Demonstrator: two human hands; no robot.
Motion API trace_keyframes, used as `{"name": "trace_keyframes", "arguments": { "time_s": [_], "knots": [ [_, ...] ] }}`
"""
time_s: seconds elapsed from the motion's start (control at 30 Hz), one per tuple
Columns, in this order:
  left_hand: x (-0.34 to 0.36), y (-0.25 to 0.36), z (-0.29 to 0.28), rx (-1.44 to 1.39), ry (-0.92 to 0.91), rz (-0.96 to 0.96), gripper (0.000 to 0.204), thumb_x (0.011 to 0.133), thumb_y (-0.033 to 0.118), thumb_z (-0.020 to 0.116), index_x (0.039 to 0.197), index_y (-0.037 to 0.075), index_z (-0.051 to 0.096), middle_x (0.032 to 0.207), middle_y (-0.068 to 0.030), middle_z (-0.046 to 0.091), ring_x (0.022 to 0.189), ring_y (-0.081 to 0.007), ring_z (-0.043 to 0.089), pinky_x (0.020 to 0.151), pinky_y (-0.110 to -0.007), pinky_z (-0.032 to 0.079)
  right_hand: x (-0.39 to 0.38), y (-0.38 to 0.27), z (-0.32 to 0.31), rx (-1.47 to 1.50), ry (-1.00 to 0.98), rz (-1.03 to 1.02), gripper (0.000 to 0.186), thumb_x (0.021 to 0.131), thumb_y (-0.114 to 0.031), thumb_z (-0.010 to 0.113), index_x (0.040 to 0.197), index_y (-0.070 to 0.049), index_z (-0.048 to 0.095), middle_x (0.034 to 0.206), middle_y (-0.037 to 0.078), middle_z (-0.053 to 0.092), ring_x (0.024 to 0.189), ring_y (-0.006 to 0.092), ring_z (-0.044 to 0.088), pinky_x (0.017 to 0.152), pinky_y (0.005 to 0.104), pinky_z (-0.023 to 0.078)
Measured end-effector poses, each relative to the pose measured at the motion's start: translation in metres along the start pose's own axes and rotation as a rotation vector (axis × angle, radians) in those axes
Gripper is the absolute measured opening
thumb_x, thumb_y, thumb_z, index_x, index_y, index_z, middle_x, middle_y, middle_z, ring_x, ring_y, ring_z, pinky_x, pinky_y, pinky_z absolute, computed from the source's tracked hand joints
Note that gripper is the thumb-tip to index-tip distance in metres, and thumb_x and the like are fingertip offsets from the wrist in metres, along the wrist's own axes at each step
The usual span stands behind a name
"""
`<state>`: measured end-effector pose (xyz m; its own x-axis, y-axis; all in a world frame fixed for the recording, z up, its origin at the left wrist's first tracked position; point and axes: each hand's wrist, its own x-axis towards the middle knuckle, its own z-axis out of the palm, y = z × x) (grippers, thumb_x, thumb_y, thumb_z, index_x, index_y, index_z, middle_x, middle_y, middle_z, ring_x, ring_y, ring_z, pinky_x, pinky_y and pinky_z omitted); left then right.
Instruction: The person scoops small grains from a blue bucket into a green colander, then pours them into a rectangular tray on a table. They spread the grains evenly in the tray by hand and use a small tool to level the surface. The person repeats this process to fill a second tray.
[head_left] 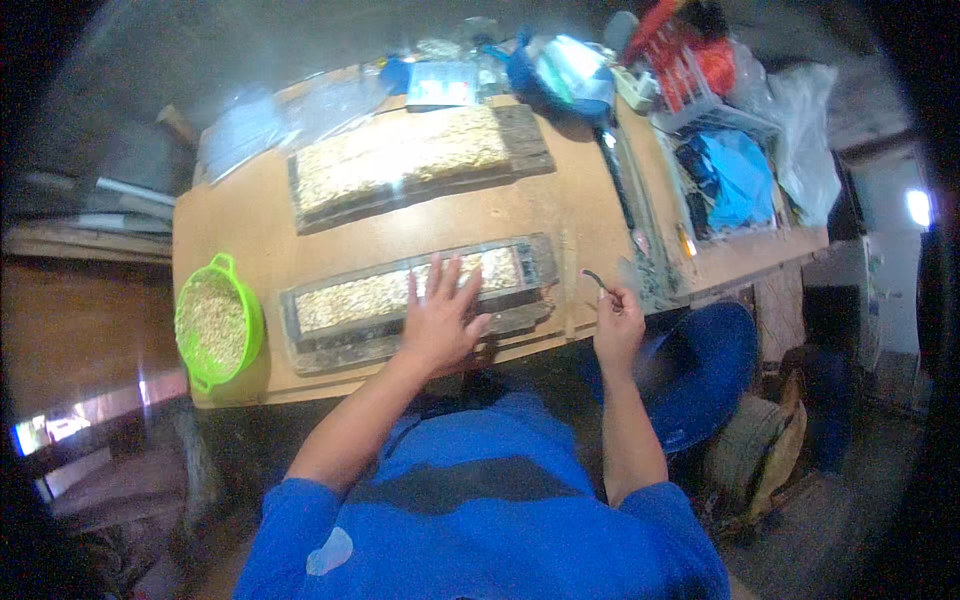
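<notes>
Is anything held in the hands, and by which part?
The right hand holds a thin dark curved object by its near end; the left hand holds nothing.

Blue tub (722,372), red basket (655,42), translucent plastic bag (806,135)

Rough wooden tray (345,353), plastic colander (254,322)

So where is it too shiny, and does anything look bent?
Head view: glare whitens pale pieces in the far tray, and others shine beside the left hand; head view: the front edge of the table curves, fisheye-style; head view: the corners go black.
</notes>
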<state>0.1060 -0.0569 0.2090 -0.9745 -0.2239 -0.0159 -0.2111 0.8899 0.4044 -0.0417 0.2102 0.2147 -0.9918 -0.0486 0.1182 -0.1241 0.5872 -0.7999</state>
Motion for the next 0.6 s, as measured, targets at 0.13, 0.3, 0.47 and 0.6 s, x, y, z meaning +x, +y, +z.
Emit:
{"name": "trace_keyframes", "arguments": {
  "time_s": [0.13,0.3,0.47,0.6],
  "knots": [
    [-0.020,-0.011,-0.006,0.055,0.018,-0.051,0.076,0.092,0.051,0.068,0.159,0.023,0.044,0.169,-0.0196,0.030,0.157,-0.0442,0.021,0.125,-0.068,0.011,0.044,0.054,-0.042,0.010,0.131,0.101,0.020,0.094,-0.016,0.072,0.108,-0.002,0.073,0.093,0.013,0.075,0.086,0.0215,0.072,0.080,0.0353,0.055],
    [-0.046,-0.018,-0.017,0.024,0.074,-0.077,0.073,0.090,0.041,0.071,0.155,0.018,0.049,0.168,-0.0202,0.031,0.157,-0.0458,0.022,0.124,-0.068,0.010,0.110,0.104,-0.083,-0.162,0.223,0.131,0.024,0.094,-0.018,0.072,0.112,-0.002,0.073,0.101,0.014,0.077,0.091,0.0245,0.073,0.084,0.0384,0.055],
    [-0.077,-0.022,-0.024,-0.022,0.088,-0.182,0.076,0.089,0.034,0.074,0.157,0.014,0.046,0.167,-0.0223,0.032,0.157,-0.0465,0.020,0.125,-0.066,0.009,0.151,0.122,-0.091,-0.137,0.165,0.104,0.026,0.094,-0.017,0.072,0.116,-0.003,0.074,0.106,0.013,0.077,0.095,0.0241,0.072,0.086,0.0381,0.055],
    [-0.106,-0.036,-0.026,-0.027,0.154,-0.255,0.077,0.091,0.033,0.072,0.158,0.011,0.043,0.168,-0.0234,0.030,0.158,-0.0462,0.018,0.125,-0.066,0.007,0.154,0.114,-0.083,-0.165,0.093,0.062,0.028,0.096,-0.019,0.072,0.116,-0.001,0.073,0.106,0.012,0.076,0.094,0.0222,0.071,0.086,0.0351,0.054]
  ]
}}
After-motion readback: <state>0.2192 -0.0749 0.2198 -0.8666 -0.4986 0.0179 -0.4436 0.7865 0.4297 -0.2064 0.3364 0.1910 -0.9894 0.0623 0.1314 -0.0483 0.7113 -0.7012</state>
